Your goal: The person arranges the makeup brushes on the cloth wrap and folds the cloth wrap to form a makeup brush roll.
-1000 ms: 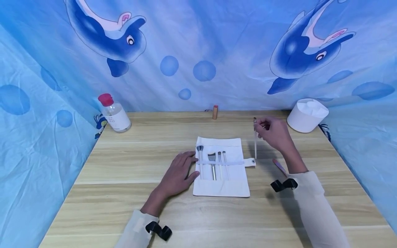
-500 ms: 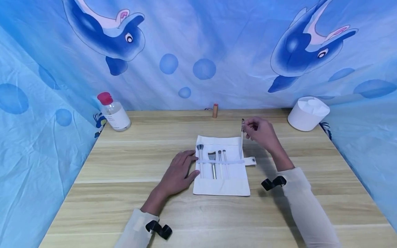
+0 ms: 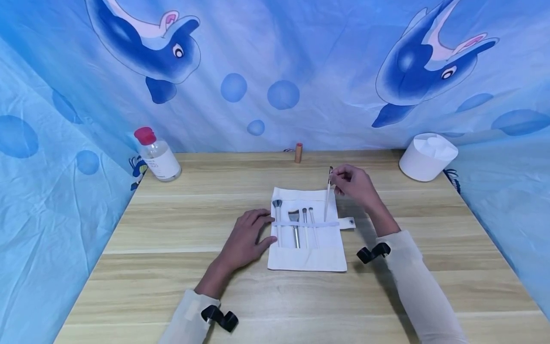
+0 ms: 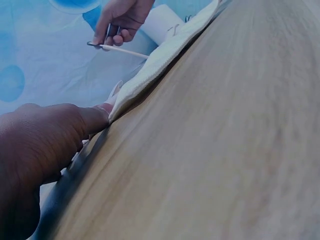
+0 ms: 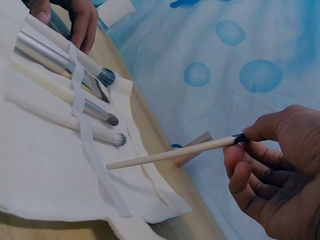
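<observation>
A white cloth brush roll (image 3: 307, 260) lies unfolded on the wooden table, several makeup brushes tucked under its elastic band (image 5: 86, 125). At its left edge my left hand (image 3: 247, 236) rests with fingers extended, fingertips and thumb touching the cloth. My right hand (image 3: 354, 185) pinches a slim makeup brush (image 5: 175, 154) near its dark head, between thumb and fingers. The handle of this brush slants down over the roll's right part, its tip close to the band in the right wrist view. A snap tab (image 3: 347, 223) sticks out from the roll's right side.
A clear bottle with a red cap (image 3: 161, 160) stands at the back left. An orange-brown tube (image 3: 298, 154) is upright at the back edge. At the back right sits a white roll of tissue (image 3: 425, 162). A blue dolphin-print curtain (image 3: 258, 57) surrounds the table.
My right hand has moved left with the brush, from beside the snap tab to over the roll's right part. My left hand has stayed in place.
</observation>
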Demonstrator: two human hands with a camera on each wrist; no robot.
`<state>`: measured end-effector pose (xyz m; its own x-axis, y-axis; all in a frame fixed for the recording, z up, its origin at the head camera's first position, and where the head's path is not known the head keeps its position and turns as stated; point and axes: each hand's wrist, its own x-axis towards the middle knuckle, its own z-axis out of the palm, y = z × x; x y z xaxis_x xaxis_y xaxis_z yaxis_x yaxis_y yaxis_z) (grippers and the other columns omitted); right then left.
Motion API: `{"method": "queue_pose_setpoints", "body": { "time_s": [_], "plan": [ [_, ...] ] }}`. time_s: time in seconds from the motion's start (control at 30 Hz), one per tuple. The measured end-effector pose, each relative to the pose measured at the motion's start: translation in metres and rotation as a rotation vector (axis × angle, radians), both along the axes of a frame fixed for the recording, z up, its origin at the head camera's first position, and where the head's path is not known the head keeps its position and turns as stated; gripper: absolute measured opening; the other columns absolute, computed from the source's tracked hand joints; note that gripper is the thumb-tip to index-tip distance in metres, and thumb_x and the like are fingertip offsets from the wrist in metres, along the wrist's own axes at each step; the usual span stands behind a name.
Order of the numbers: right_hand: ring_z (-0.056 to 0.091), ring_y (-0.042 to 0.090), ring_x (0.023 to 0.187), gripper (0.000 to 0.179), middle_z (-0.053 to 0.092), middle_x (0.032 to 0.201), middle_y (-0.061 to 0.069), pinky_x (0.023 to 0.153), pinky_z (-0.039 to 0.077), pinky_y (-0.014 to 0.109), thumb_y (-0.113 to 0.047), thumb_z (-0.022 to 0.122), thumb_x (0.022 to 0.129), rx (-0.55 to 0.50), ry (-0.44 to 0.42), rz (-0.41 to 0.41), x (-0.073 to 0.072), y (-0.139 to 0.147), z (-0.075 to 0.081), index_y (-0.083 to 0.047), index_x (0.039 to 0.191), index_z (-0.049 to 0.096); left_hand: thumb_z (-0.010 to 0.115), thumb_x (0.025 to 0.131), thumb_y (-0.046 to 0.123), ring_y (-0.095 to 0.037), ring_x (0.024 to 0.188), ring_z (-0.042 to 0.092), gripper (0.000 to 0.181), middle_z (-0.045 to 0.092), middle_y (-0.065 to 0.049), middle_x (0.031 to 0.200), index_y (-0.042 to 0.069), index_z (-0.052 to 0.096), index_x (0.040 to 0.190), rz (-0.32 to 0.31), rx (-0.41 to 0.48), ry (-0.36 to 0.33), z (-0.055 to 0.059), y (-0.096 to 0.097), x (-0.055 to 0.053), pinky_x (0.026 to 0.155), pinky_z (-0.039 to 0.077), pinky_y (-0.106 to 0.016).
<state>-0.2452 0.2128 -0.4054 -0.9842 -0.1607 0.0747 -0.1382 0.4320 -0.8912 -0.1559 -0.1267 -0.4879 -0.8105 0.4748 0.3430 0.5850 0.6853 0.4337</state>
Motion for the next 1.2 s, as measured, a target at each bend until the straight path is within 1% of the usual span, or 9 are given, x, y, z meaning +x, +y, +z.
{"method": "queue_pose_setpoints", "body": {
  "time_s": [0.13, 0.27, 0.47, 0.6, 0.83, 0.97, 1.07, 1.2],
  "plan": [
    [0.063, 0.046, 0.084, 0.031, 0.066, 0.096, 0.019, 0.068, 0.059, 0.044, -0.032, 0.064, 0.100, -0.024, -0.047, 0.009, 0.000, 0.000, -0.004, -0.003, 0.111, 0.064, 0.072, 0.092, 0.040, -0.024, 0.133, 0.041, 0.049, 0.051, -0.006, 0.142, 0.011, 0.063, 0.131, -0.002, 0.021, 0.003, 0.000, 0.000, 0.000, 0.108, 0.035, -0.048],
    [0.063, 0.046, 0.086, 0.030, 0.066, 0.097, 0.018, 0.071, 0.059, 0.046, -0.030, 0.062, 0.101, -0.032, -0.107, 0.024, 0.000, 0.000, -0.010, -0.003, 0.113, 0.064, 0.071, 0.093, 0.041, -0.024, 0.134, 0.040, 0.049, 0.051, -0.006, 0.142, 0.012, 0.063, 0.131, 0.001, 0.015, -0.005, 0.000, 0.000, 0.000, 0.108, 0.034, -0.048],
    [0.065, 0.036, 0.079, 0.025, 0.067, 0.098, 0.016, 0.068, 0.059, 0.044, -0.026, 0.062, 0.101, 0.007, -0.160, 0.031, 0.000, -0.003, -0.017, -0.004, 0.112, 0.064, 0.070, 0.094, 0.040, -0.024, 0.135, 0.038, 0.048, 0.050, -0.005, 0.143, 0.013, 0.062, 0.133, 0.011, 0.006, -0.024, 0.000, -0.001, 0.000, 0.109, 0.033, -0.047],
    [0.064, 0.030, 0.076, 0.024, 0.067, 0.098, 0.015, 0.065, 0.058, 0.043, -0.026, 0.061, 0.101, 0.027, -0.178, 0.035, 0.002, -0.005, -0.020, -0.005, 0.112, 0.064, 0.069, 0.094, 0.041, -0.024, 0.135, 0.038, 0.048, 0.049, -0.004, 0.143, 0.014, 0.061, 0.133, 0.014, 0.000, -0.034, 0.001, 0.000, 0.000, 0.110, 0.033, -0.047],
    [0.063, 0.030, 0.074, 0.023, 0.067, 0.094, 0.015, 0.059, 0.055, 0.035, -0.024, 0.060, 0.102, 0.041, -0.178, 0.054, 0.005, -0.007, -0.024, -0.004, 0.112, 0.064, 0.070, 0.094, 0.041, -0.024, 0.135, 0.038, 0.048, 0.049, -0.004, 0.143, 0.014, 0.062, 0.133, 0.019, 0.005, -0.038, 0.002, 0.000, -0.001, 0.108, 0.034, -0.048],
    [0.062, 0.027, 0.070, 0.022, 0.066, 0.090, 0.014, 0.056, 0.053, 0.030, -0.024, 0.061, 0.101, 0.043, -0.208, 0.066, 0.007, -0.009, -0.026, -0.004, 0.112, 0.065, 0.071, 0.093, 0.040, -0.024, 0.134, 0.039, 0.048, 0.050, -0.005, 0.142, 0.012, 0.062, 0.131, 0.015, 0.015, -0.029, 0.001, 0.000, -0.001, 0.107, 0.035, -0.048],
    [0.061, 0.024, 0.069, 0.023, 0.066, 0.087, 0.013, 0.055, 0.052, 0.029, -0.022, 0.062, 0.100, 0.040, -0.224, 0.083, 0.009, -0.009, -0.028, -0.005, 0.115, 0.064, 0.071, 0.093, 0.040, -0.024, 0.134, 0.039, 0.048, 0.050, -0.005, 0.142, 0.013, 0.062, 0.131, 0.013, 0.017, -0.026, 0.001, 0.000, 0.000, 0.107, 0.035, -0.048],
    [0.060, 0.024, 0.067, 0.026, 0.064, 0.083, 0.015, 0.055, 0.052, 0.031, -0.019, 0.062, 0.100, 0.032, -0.220, 0.119, 0.009, -0.009, -0.028, -0.005, 0.123, 0.063, 0.071, 0.093, 0.040, -0.024, 0.134, 0.039, 0.048, 0.050, -0.004, 0.142, 0.013, 0.062, 0.132, 0.014, 0.015, -0.030, 0.001, 0.001, 0.000, 0.108, 0.034, -0.048]
  ]
}}
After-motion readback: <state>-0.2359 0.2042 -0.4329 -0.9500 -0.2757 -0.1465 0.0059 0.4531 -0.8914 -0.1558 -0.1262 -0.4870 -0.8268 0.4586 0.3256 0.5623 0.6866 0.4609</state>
